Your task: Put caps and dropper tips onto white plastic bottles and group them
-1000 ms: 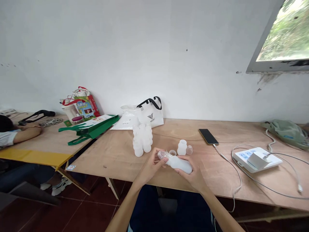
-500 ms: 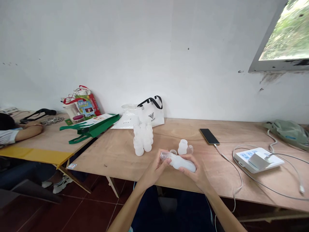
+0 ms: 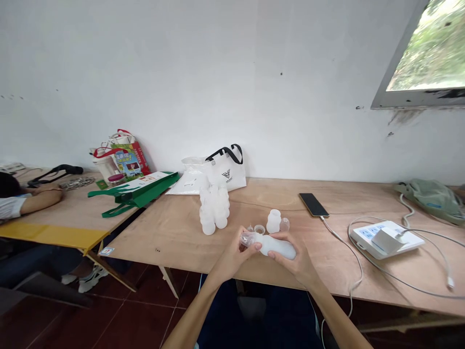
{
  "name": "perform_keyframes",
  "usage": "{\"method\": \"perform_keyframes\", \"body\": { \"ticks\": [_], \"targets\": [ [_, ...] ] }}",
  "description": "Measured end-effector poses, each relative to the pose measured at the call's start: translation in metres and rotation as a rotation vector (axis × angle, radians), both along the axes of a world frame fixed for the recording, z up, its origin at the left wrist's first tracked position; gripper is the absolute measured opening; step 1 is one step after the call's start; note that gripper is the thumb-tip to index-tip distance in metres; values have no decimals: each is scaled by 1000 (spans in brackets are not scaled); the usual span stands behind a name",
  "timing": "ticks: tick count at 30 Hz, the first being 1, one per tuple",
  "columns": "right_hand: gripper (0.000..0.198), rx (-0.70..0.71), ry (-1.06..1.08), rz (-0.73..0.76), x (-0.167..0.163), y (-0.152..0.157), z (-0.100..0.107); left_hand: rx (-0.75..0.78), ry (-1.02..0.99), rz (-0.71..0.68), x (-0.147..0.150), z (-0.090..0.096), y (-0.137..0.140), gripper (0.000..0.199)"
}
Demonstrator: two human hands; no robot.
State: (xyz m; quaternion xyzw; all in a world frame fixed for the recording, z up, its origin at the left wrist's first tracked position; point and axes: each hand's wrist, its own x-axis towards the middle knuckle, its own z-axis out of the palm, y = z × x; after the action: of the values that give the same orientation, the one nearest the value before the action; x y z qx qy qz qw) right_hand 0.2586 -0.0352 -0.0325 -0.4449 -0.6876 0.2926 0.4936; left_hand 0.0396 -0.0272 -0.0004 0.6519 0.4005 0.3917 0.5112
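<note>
Two hands closed on one white bottle (image 3: 278, 246), held sideways just above the table (image 3: 181, 232) edge: right hand (image 3: 294, 261) wrapped round the body, left hand (image 3: 236, 252) pinching the clear cap (image 3: 247, 238) at the neck. Cap apparently on or nearly so, seating impossible to tell. Finished-looking cluster of bottles (image 3: 214, 209) standing beyond; one open bottle (image 3: 273, 221) and loose small parts (image 3: 259, 229) left nearby, seemingly not yet assembled.

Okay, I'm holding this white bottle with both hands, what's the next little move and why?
Probably keep twisting the clear cap with the left hand while the right hand steadies the white bottle. The bottle lies sideways between both hands, and the left fingertips already pinch the cap at its neck.
</note>
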Motion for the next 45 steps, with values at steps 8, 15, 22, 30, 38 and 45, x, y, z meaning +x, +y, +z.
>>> {"method": "perform_keyframes", "body": {
  "ticks": [8,15,22,30,38,45],
  "targets": [
    [35,-62,103,98,-1,-2,6,2,-64,-52,0,3,-3,40],
    [37,-277,234,177,-4,-4,11,12,-60,-47,1,1,-4,40],
    [36,-154,156,96,-13,-9,13,39,-151,-27,3,4,1,43],
    [35,44,-50,59,-4,-9,4,-1,-151,-100,-2,3,0,42],
    [35,80,-30,65,-8,-8,2,-7,-89,-54,0,8,-5,43],
    [50,-116,-48,135,-16,-3,-5,17,-91,165,13,-17,11,46]
  ]
}}
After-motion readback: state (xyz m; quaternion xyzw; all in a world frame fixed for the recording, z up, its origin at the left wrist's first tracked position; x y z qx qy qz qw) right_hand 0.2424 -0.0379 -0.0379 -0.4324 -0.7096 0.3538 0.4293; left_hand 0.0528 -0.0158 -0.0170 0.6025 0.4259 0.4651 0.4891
